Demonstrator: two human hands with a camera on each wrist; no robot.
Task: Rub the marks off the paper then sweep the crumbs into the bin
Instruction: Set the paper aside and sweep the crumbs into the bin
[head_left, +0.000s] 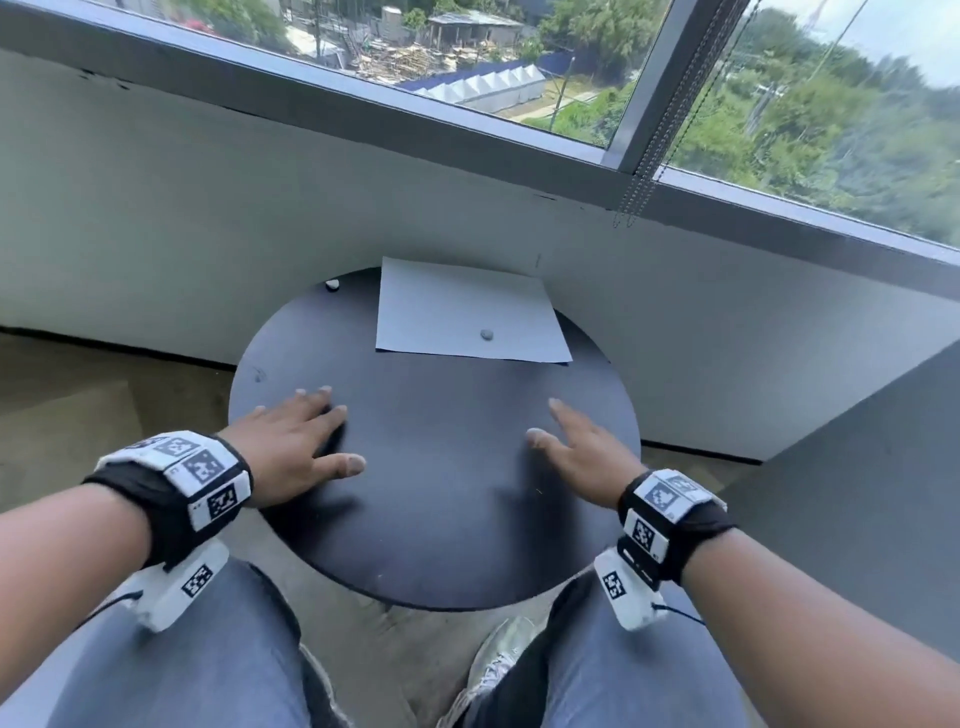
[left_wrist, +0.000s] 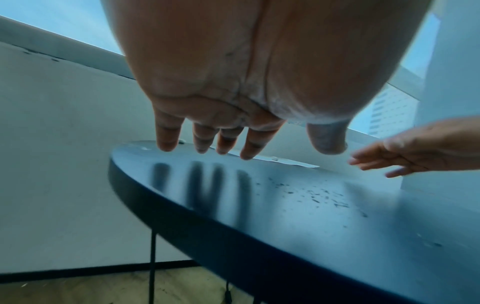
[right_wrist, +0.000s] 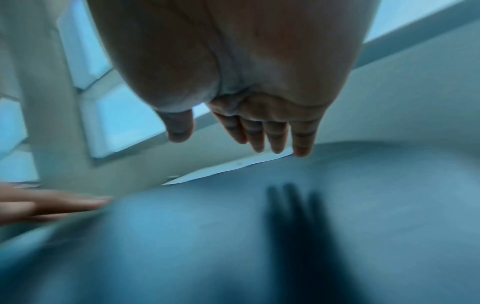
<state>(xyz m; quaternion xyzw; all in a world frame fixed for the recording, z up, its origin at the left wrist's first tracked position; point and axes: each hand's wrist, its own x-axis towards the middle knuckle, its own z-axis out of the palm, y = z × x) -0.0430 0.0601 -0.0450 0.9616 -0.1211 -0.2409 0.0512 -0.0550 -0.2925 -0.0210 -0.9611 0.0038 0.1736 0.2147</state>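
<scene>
A white sheet of paper (head_left: 467, 312) lies at the far side of the round black table (head_left: 441, 519). A small grey eraser lump (head_left: 487, 334) sits on the paper near its front edge. A second small white lump (head_left: 332, 284) lies on the table left of the sheet. My left hand (head_left: 306, 441) hovers flat over the table's left part, fingers straight and spread, holding nothing. My right hand (head_left: 571, 441) hovers over the right part, fingers straight and together, also empty. In the left wrist view, dark crumbs (left_wrist: 319, 195) speckle the table between the hands.
A white wall (head_left: 260, 234) with a window above runs right behind the table. A bead chain (head_left: 631, 208) hangs at the window frame. A grey panel (head_left: 857, 493) stands to the right. My knees (head_left: 208, 649) are at the table's near edge. No bin shows.
</scene>
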